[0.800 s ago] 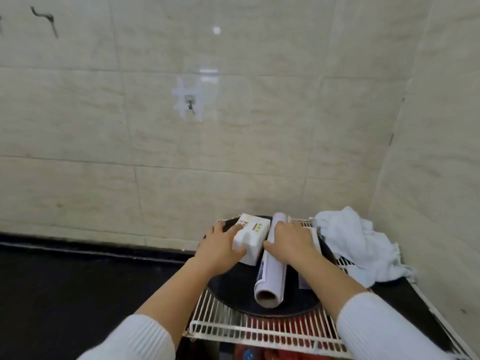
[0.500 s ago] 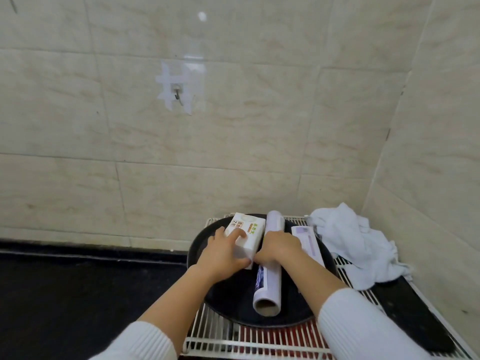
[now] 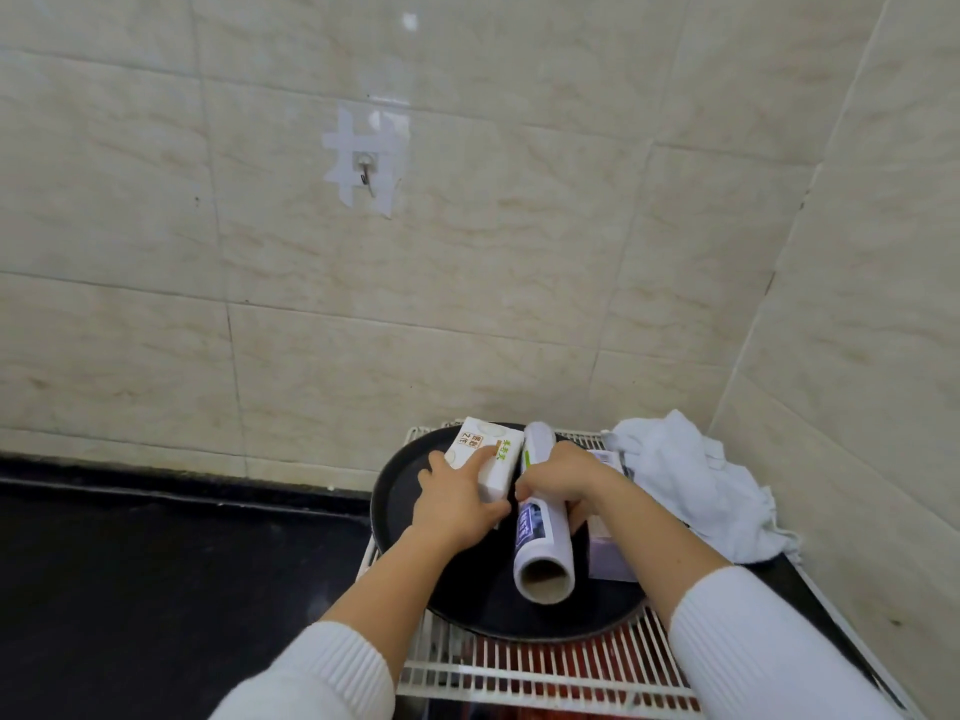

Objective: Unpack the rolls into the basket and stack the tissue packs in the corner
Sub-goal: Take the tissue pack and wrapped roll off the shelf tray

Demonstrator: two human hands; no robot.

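On the round black tray in the tiled corner, the left hand grips the white rectangular tissue pack, apparently squaring it, while the right hand clasps the long white plastic-wrapped roll to stop it rolling.

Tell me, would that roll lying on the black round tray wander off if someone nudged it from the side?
Probably. The roll is a smooth cylinder on its side on the flat black tray, so it would likely roll. Its hollow core suggests it is light. For now the right hand rests over it, which seems to steady it.
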